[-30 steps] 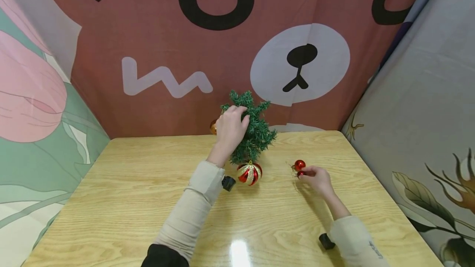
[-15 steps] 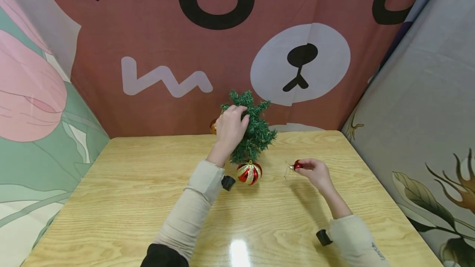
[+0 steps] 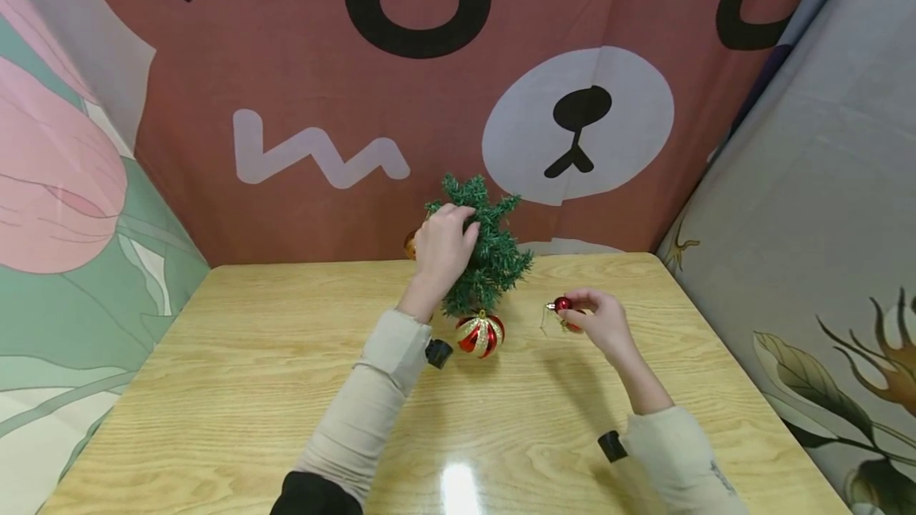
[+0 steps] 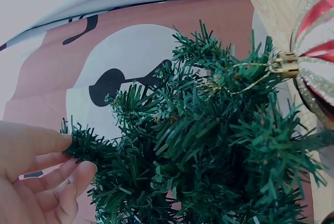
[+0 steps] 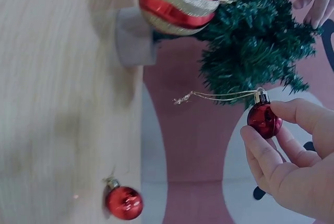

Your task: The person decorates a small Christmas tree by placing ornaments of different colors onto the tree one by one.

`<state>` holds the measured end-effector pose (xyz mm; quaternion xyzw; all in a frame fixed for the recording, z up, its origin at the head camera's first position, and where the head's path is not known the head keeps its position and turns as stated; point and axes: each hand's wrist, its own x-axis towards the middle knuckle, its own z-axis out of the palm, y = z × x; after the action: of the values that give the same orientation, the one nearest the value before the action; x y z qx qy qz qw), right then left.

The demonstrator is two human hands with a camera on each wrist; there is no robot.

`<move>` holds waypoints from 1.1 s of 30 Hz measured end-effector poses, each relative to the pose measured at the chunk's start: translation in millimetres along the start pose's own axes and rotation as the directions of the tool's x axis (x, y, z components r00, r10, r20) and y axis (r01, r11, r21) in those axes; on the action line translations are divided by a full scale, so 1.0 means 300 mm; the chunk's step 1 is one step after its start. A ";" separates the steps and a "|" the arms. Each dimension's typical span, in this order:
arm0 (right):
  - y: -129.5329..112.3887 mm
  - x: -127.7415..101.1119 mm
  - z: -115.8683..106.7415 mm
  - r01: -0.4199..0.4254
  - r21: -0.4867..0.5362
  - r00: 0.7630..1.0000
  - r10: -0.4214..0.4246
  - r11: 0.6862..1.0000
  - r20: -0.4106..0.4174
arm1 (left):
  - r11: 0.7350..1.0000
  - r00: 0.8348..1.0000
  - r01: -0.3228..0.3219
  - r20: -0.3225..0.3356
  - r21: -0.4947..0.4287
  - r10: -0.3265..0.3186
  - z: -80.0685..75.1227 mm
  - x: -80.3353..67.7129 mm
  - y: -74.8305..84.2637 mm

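A small green artificial Christmas tree (image 3: 494, 257) stands near the back of the table. My left hand (image 3: 445, 249) pinches the tip of a branch near its top, as the left wrist view shows. Hanging at the tree's front is a red and gold striped bauble (image 3: 480, 334). My right hand (image 3: 599, 322) holds a small shiny red bauble (image 5: 264, 120) between thumb and fingers, its gold string loop (image 5: 224, 96) dangling free. Behind that hand, a second red bauble (image 5: 124, 202) lies on the table. An amber bauble (image 3: 410, 245) shows at the tree's left, partly hidden by my left hand.
The wooden table (image 3: 250, 388) reaches back to a brown curtain (image 3: 300, 221) with a cartoon bear face. Patterned cloths hang at both sides. The tree's pale base (image 5: 134, 38) sits close to the table edge in the right wrist view.
My right hand has picked up a small red bauble from beside the other one, raised it and moved it leftward toward the tree. The left hand stays at the branch.
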<state>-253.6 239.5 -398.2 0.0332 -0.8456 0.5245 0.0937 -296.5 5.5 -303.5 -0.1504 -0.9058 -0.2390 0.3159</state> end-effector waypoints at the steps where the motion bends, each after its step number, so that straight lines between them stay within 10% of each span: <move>1: -0.008 0.003 0.003 -0.003 0.013 1.000 0.003 1.000 0.000 | 1.000 1.000 0.000 0.003 -0.002 0.000 0.001 0.000 -0.001; 33: -0.315 0.083 0.056 0.231 0.126 0.971 -0.237 0.965 0.032 | 1.000 1.000 -0.008 -0.008 0.002 0.008 -0.002 -0.001 -0.005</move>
<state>-265.6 183.4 -317.5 0.1507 -0.8043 0.5592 0.1330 -296.5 4.0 -303.9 -0.1529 -0.9041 -0.2376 0.3205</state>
